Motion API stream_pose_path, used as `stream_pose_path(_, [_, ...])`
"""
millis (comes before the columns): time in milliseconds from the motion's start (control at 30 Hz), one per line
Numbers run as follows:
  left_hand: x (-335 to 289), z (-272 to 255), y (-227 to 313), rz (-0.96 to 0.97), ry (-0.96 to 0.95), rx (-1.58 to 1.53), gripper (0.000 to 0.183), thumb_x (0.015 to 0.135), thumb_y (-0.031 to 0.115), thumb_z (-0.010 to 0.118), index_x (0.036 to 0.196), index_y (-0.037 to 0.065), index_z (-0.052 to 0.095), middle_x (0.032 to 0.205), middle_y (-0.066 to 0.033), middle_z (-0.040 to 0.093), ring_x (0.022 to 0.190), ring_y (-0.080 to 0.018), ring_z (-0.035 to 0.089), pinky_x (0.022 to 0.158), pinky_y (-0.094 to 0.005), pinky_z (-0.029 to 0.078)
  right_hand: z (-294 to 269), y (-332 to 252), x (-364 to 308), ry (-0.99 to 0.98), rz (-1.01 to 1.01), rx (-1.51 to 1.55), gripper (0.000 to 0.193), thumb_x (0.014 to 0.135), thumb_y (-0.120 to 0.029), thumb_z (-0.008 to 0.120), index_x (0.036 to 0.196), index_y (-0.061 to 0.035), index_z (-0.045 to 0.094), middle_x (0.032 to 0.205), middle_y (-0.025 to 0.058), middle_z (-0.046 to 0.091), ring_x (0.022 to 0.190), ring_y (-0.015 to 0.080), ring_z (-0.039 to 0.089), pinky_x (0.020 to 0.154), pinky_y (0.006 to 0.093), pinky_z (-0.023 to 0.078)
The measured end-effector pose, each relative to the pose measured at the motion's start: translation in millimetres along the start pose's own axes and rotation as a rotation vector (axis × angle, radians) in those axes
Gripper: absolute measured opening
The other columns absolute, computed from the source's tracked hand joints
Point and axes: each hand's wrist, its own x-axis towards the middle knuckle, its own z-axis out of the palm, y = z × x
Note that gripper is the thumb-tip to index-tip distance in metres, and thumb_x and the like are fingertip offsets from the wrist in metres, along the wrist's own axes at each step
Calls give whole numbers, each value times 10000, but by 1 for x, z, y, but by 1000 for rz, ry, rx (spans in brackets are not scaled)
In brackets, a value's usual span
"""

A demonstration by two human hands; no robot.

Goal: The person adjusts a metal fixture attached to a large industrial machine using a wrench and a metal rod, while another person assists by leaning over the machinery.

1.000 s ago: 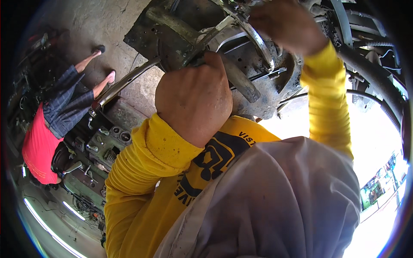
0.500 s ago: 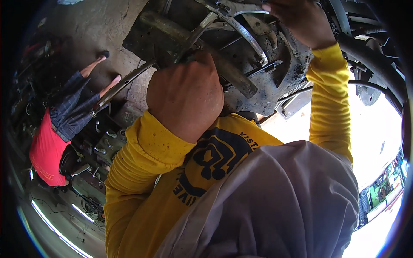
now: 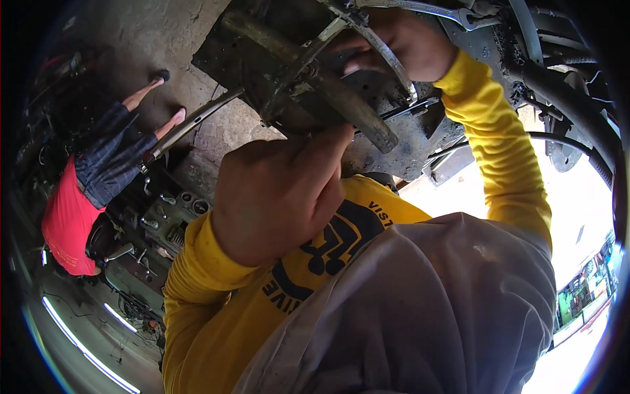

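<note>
My left hand (image 3: pixel 282 194) is curled closed below a round metal bar (image 3: pixel 377 134), thumb pressed against the fingers. What it holds, if anything, is hidden. My right hand (image 3: pixel 410 46) reaches behind a curved metal strip (image 3: pixel 387 56) of a grimy vehicle frame. Its fingers are slightly blurred and stretched out apart, with nothing visible in them. Above that hand a silver wrench (image 3: pixel 426 9) lies across, its open jaw at a bolted fitting. A dark, pitted metal plate (image 3: pixel 374 161) sits behind the bar.
Thick dark tubes (image 3: pixel 564 98) and a hose (image 3: pixel 538 136) run along the right. A long metal lever (image 3: pixel 193 125) sticks out to the left. Further left, a person in a red shirt (image 3: pixel 69 217) is beside a grey machine with handles (image 3: pixel 157 223). Bright daylight comes in at right.
My right hand has moved left and down, away from the wrench side, to behind the curved strip. My left hand has dropped slightly from the bars. The wrench now shows more fully.
</note>
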Motion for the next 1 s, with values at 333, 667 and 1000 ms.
stream_pose_path(333, [-61, -17, -40, -42, 5, -157, 175, 827, 16, 648, 995, -27, 676, 726, -128, 679, 574, -255, 646, 537, -345, 504, 48, 7, 32, -170, 330, 93, 459, 858, -338, 756, 1272, -164, 661, 1129, 71, 721, 964, 216, 678, 870, 330, 518])
stream_pose_path(667, [-164, 74, -157, -726, -78, -170, 158, 889, 101, 621, 1023, 31, 668, 668, -138, 631, 563, -196, 620, 564, -340, 493, 35, -7, 38, -211, 258, -74, 473, 872, -458, 706, 1209, -127, 682, 1117, 93, 705, 1052, 281, 646, 941, 363, 485])
stream_pose_path(1000, [-263, 181, -184, -924, -222, -358, 190, 896, 175, 614, 998, 20, 656, 676, -94, 663, 615, -184, 659, 583, -333, 528, 50, 10, 34, -123, 200, 133, 463, 855, -402, 736, 1231, -145, 651, 1128, 104, 681, 1070, 285, 634, 963, 373, 478])
